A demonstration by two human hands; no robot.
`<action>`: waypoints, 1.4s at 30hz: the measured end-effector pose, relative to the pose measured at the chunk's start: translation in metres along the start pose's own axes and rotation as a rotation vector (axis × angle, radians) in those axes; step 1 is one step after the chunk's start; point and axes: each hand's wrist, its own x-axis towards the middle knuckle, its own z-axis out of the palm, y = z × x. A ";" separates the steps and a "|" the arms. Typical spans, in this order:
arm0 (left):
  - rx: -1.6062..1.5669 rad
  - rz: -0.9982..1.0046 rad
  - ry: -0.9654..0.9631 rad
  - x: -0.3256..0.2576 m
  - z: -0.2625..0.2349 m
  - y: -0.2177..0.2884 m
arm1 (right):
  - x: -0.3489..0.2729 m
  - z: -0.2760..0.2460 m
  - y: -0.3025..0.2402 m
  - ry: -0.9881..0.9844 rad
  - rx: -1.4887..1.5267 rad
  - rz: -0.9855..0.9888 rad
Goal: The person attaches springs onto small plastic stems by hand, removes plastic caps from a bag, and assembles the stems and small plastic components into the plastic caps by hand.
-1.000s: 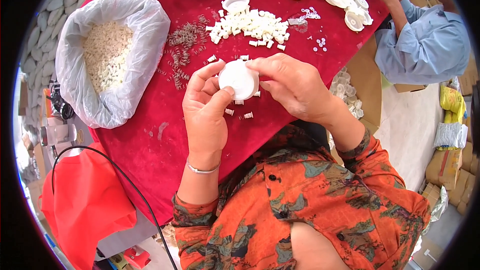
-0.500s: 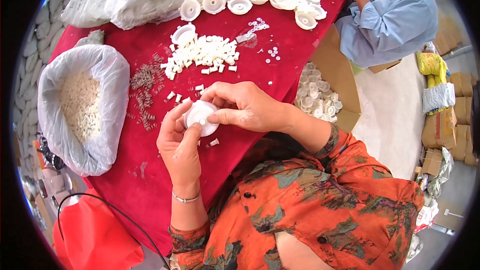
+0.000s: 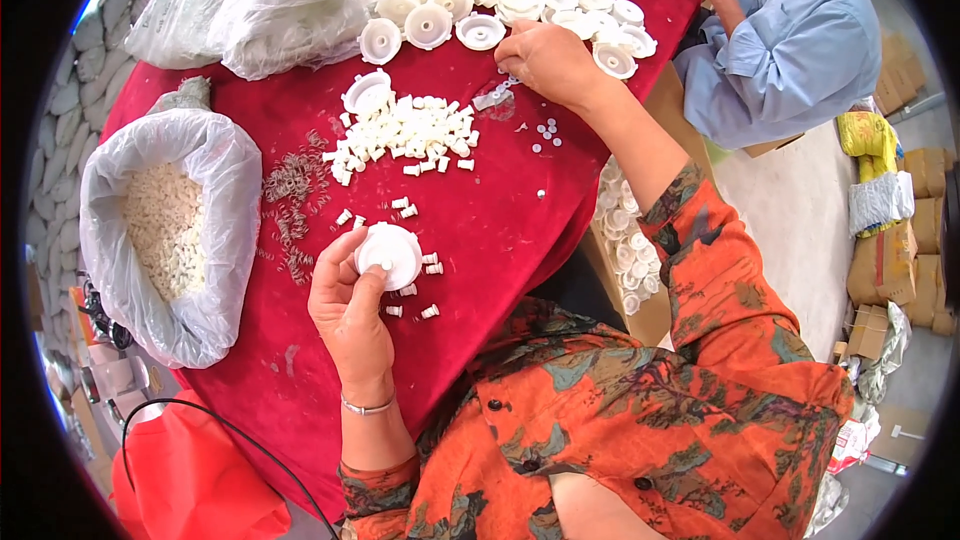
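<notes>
My left hand [image 3: 350, 312] grips a round white plastic disc [image 3: 400, 248] at its edge, with the thumb pressed on its middle, just above the red cloth. My right hand [image 3: 552, 62] is stretched far out over the cloth, fingers curled together and tips down by small clear rings [image 3: 496, 96]. Whatever it pinches is hidden. Just beyond that hand lies a heap of white plastic discs with raised rims [image 3: 428, 27]. Several small white pegs [image 3: 431, 311] lie around the held disc, and a larger pile of pegs [image 3: 405, 132] sits farther off.
Small metal springs [image 3: 290, 190] are scattered left of the pegs. A plastic-lined bag of small pale parts [image 3: 165, 230] stands at the left; white plastic bags [image 3: 290, 15] lie at the back. On the right are a carton of clear parts [image 3: 625, 250] and a co-worker in blue [image 3: 790, 50].
My right hand has left the disc and moved away to the far right, by the small rings. My left hand still holds the disc, now nearly flat with its face showing.
</notes>
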 end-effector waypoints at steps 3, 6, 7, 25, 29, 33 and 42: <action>-0.020 0.009 0.015 0.000 -0.003 0.002 | 0.003 0.000 -0.007 -0.094 -0.100 -0.015; -0.029 0.026 0.003 -0.002 -0.003 0.003 | 0.004 -0.001 -0.011 -0.090 -0.214 -0.079; -0.037 0.034 0.006 -0.001 -0.004 0.003 | 0.005 0.000 -0.013 -0.067 -0.213 -0.079; -0.130 0.031 0.039 -0.006 -0.002 0.006 | -0.065 -0.004 -0.185 0.046 0.362 -0.490; -0.131 0.015 0.034 -0.005 -0.003 0.005 | -0.064 -0.003 -0.186 0.063 0.338 -0.506; -0.118 -0.018 0.045 -0.006 -0.003 0.005 | -0.065 -0.004 -0.185 0.079 0.292 -0.567; -0.083 0.006 0.066 -0.005 -0.001 0.004 | -0.065 0.005 -0.188 0.058 0.424 -0.521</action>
